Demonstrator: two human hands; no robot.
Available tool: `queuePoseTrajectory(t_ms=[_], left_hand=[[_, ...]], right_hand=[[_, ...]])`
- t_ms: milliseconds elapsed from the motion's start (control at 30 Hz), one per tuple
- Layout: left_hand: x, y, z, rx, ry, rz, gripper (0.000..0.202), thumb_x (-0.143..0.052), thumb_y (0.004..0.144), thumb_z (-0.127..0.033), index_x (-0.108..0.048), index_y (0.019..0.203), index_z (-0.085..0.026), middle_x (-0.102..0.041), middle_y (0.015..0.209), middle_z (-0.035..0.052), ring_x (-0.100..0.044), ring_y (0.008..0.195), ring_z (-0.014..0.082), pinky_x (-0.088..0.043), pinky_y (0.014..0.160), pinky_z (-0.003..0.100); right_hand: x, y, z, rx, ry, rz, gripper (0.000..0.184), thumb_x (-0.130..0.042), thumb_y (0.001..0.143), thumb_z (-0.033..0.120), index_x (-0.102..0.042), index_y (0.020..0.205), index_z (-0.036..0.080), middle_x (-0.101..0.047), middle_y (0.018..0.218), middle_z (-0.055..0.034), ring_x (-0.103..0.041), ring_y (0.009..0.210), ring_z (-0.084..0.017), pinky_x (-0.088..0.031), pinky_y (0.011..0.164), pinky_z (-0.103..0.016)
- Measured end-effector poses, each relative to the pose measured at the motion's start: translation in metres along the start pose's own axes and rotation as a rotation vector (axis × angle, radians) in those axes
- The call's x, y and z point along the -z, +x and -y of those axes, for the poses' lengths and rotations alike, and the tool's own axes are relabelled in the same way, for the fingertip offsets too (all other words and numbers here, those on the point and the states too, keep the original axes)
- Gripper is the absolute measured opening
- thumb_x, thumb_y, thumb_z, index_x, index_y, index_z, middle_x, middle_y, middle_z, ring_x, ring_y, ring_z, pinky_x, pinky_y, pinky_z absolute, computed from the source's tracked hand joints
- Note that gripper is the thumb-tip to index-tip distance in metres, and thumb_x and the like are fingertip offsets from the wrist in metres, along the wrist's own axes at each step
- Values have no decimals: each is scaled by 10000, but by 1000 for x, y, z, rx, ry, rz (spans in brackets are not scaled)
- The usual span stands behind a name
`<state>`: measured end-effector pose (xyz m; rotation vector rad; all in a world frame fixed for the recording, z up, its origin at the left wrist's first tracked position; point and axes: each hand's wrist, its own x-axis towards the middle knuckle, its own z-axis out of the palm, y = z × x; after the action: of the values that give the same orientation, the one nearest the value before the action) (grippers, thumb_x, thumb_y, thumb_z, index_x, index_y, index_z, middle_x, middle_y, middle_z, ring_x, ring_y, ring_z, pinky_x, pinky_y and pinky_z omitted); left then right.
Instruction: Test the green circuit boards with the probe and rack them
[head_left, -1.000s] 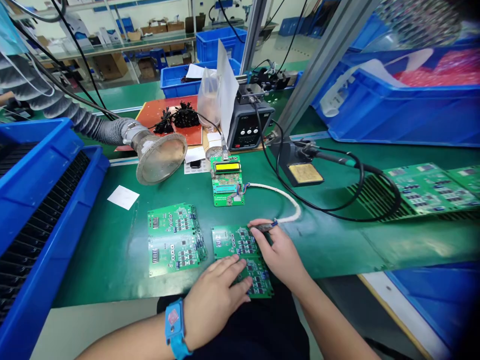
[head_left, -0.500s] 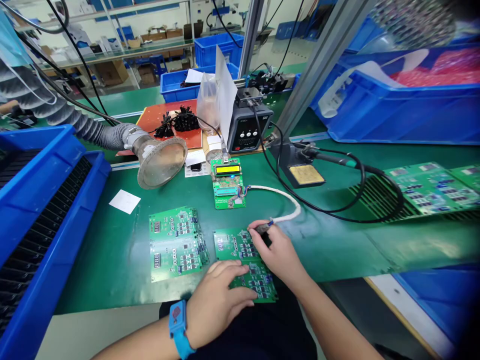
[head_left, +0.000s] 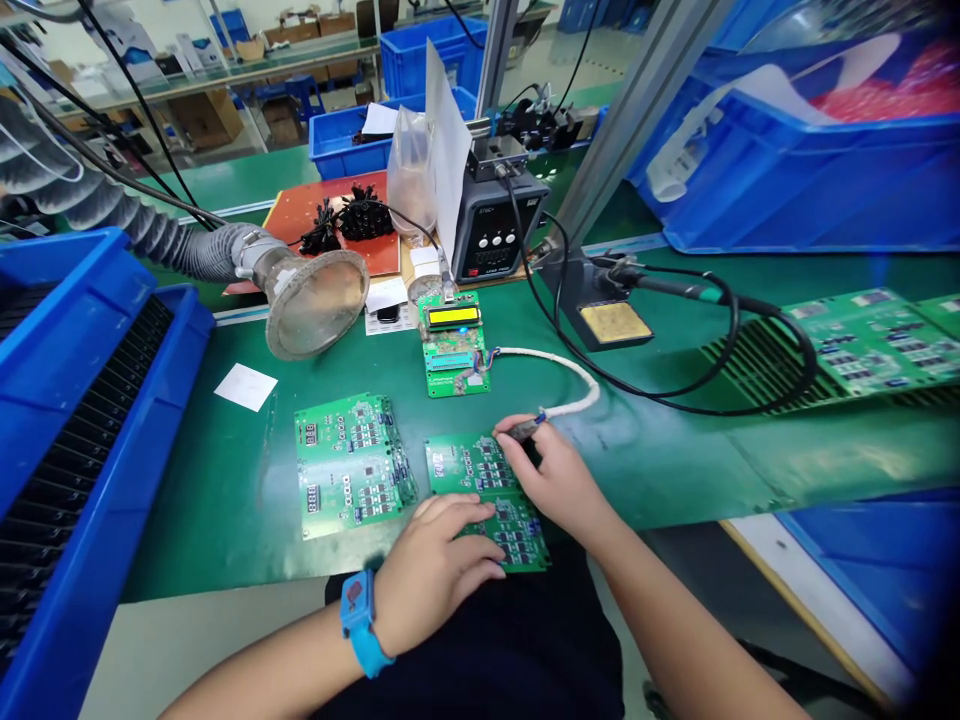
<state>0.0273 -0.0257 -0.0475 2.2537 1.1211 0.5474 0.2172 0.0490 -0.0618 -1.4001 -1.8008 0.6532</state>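
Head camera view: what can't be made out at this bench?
In the head view:
The board: the left hand covers its lower part.
The probe: the right hand hides where its tip lands.
The display: its characters are too small to read.
The far-right board: cut off by the right edge.
The blue bin: cut off by the top edge, its contents blurred.

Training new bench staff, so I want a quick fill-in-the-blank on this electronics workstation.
The wrist strap on the left hand, which rests on a circuit board, is ____.
The cable leading to the probe in the right hand is sheathed in ____.
The screen on the tester board glows ____.

Missing words: blue; white; yellow.
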Motion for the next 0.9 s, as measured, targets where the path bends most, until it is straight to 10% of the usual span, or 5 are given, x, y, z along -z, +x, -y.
queuePoseTrajectory(t_ms=[267,900], left_hand=[[6,4,-3,60,20,-9,323,-792,755,-244,-515,902,-167,-389,1426,185,-466,1271,279,-484,991,410],[2,10,2,-16,252,108,399,-778,698,-439,-564,866,-147,-475,1408,146,-430,1303,351,-464,1040,471]], right_hand=[[0,0,0,13,-14,-3,141,-475,885,311,-565,922,209,-657,910,-82,-627,891,-227,-507,841,-390],[-1,0,-2,5,-3,2,147,-477,885,326,-559,914,207,-658,898,-86,-630,876,-230,-511,824,-392]])
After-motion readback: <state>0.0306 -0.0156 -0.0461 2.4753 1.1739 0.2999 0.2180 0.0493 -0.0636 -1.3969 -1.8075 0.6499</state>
